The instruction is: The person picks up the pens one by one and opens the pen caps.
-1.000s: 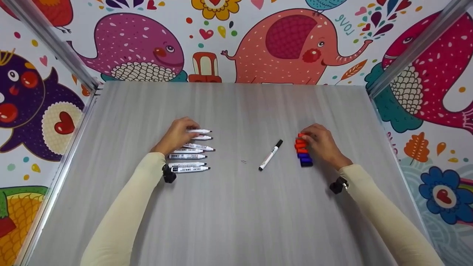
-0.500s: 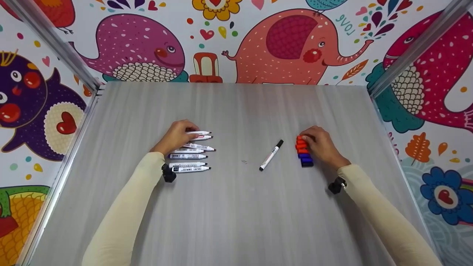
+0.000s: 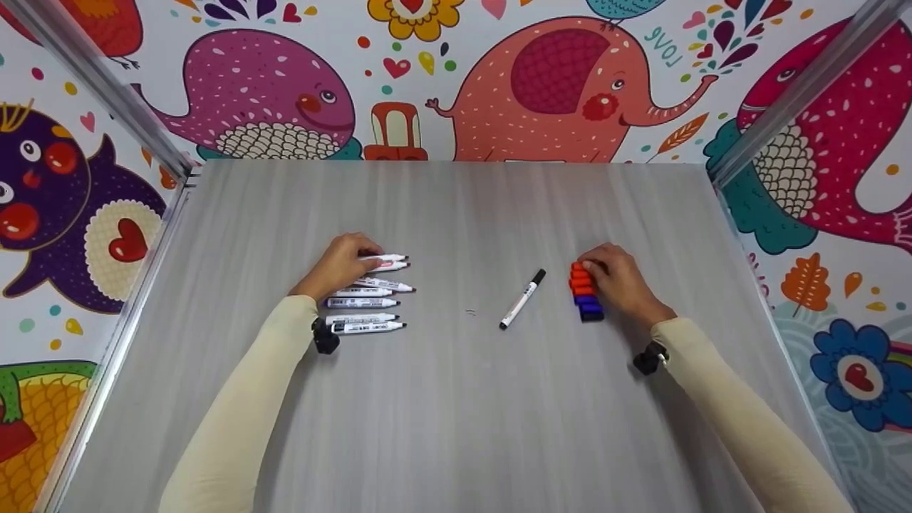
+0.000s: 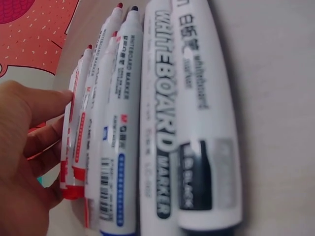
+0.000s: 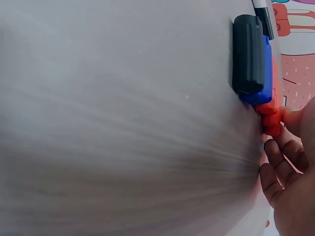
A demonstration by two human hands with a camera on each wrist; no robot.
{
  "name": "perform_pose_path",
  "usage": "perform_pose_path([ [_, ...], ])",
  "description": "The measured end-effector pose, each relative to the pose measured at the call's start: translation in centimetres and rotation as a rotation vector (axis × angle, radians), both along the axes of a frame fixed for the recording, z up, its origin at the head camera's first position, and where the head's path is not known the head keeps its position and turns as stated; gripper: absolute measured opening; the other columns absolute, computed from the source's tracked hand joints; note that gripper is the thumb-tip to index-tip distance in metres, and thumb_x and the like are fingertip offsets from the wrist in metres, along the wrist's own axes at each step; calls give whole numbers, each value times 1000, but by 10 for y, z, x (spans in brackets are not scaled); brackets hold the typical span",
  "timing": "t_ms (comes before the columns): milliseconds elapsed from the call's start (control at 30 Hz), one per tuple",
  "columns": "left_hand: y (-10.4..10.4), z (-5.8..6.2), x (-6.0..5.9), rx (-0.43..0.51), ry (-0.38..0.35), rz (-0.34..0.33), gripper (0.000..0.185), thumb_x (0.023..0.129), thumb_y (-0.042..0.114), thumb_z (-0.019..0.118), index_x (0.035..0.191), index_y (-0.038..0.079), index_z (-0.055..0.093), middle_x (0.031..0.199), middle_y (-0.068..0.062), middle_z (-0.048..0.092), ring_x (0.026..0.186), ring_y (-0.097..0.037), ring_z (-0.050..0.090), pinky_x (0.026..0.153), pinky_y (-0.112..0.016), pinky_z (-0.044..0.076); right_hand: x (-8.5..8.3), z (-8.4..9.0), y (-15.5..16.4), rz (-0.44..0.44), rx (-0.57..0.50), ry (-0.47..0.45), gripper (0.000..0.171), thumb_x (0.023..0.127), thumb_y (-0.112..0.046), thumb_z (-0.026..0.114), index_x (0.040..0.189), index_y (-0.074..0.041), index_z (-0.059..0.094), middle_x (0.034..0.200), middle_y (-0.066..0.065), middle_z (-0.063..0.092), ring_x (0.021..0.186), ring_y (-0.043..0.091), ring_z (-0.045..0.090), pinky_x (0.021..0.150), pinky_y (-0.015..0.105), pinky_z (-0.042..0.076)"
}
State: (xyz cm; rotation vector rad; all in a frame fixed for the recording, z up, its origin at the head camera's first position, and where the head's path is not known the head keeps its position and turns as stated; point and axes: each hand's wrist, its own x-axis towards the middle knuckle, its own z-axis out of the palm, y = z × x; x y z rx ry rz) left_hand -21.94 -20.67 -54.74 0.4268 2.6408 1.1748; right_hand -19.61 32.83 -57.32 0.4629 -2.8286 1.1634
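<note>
My left hand (image 3: 338,265) is at the far end of a row of uncapped whiteboard markers (image 3: 365,303). It pinches the endmost red whiteboard marker (image 4: 74,191) between thumb and fingers. Nearer in the row, the left wrist view shows a blue marker (image 4: 120,128) and a black marker (image 4: 209,123). Over on the right, my right hand (image 3: 623,278) pinches the farthest red marker cap (image 3: 578,266) in a line of caps. Blue caps (image 3: 586,301) and a black cap (image 5: 247,54) continue that line toward me. The fingertips partly hide the end cap.
Between the two rows a capped black marker (image 3: 522,299) lies slanted on the grey table (image 3: 442,413). Small dark marks (image 3: 470,312) show left of it. Printed panels (image 3: 406,85) and metal posts (image 3: 784,100) border the table's back and sides.
My left hand has shifted slightly toward me, bringing the end marker closer to its neighbour. My right hand and the end red cap have moved slightly toward me, closing up the line of caps.
</note>
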Motion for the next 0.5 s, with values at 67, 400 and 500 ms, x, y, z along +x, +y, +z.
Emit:
perform_pose_path([
  [67, 0, 0, 0, -2, 8, 0, 22, 105, 0, 70, 124, -4, 80, 123, -20, 72, 117, -36, 65, 108, -55, 51, 1, -1, 1, 1, -9, 10, 16, 108, 3, 65, 116, 7, 78, 113, 23, 73, 106, 38, 64, 96, 51, 50],
  [400, 0, -1, 0, -10, 41, -7, 24, 105, 1, 70, 126, -7, 78, 124, -23, 72, 121, -40, 65, 110, -56, 50, 3, -2, 4, -2, -44, 46, 14, 106, 6, 67, 114, 7, 79, 111, 22, 74, 106, 36, 65, 96, 43, 47],
  [500, 0, 1, 2, -2, 38, 8, 26, 106, 3, 70, 129, -6, 76, 127, -22, 70, 125, -40, 63, 113, -56, 49, 3, -2, 5, -3, -45, 48, 15, 106, 5, 67, 114, 8, 79, 111, 23, 73, 107, 37, 65, 96, 45, 47],
])
